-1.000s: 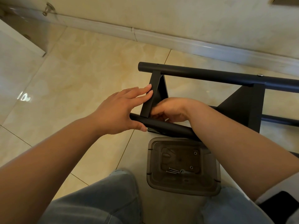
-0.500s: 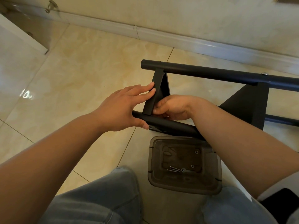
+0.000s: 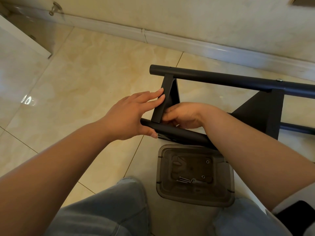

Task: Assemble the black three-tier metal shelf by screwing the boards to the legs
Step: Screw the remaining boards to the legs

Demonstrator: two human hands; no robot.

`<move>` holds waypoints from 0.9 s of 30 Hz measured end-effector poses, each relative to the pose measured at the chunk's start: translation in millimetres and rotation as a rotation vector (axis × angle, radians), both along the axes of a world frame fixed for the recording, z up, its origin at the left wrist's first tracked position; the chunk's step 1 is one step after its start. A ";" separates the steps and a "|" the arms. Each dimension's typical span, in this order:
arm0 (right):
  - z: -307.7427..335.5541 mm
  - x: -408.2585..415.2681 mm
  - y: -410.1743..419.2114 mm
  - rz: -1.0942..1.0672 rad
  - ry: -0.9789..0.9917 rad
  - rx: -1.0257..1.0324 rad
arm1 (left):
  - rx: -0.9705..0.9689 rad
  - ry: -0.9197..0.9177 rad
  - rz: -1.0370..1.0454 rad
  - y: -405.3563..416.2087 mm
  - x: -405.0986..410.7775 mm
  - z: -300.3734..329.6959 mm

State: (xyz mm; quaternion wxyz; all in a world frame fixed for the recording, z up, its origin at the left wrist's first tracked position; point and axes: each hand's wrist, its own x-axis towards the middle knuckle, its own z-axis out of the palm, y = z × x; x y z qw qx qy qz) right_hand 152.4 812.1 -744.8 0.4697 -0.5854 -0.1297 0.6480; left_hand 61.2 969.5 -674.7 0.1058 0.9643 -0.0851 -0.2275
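At the far left, a white cabinet edge (image 3: 25,37) stands on the glossy beige tiled floor (image 3: 85,74), and one small metal door stopper (image 3: 55,8) sits at the white baseboard (image 3: 187,43) behind it.

The left hand (image 3: 129,116) comes next. Its grip is released: the four fingers are straight and press flat on the side of the nearest black triangular metal board (image 3: 166,99), while the thumb lies under the end of the near black round metal leg (image 3: 179,135).

The black three-tier metal shelf lies on its side on the floor, in the middle and right of the view. Two boards can be counted: the one under the left fingers, and a second black board (image 3: 259,113) further right. Three legs are visible: the near one, the far black leg (image 3: 221,79) along the top, and a part of a third leg (image 3: 296,128) behind the second board. One silver screw head (image 3: 279,80) shows on the far leg, above the second board.

The right hand (image 3: 184,116) is just to the right of the first board, between the near leg and the board. Its fingers are curled inward at the joint, but what they pinch is hidden, so I cannot tell if the grip holds something.

Below the near leg stands one grey translucent plastic box (image 3: 228,193), between the two knees in blue jeans (image 3: 105,210). Inside it lie two dark long screws (image 3: 183,180) side by side and three small round nuts (image 3: 207,161), well apart from each other.
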 end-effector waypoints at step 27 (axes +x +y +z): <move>-1.1 4.7 -3.8 0.052 0.002 0.043 | 0.021 0.001 0.004 -0.1 2.4 -1.0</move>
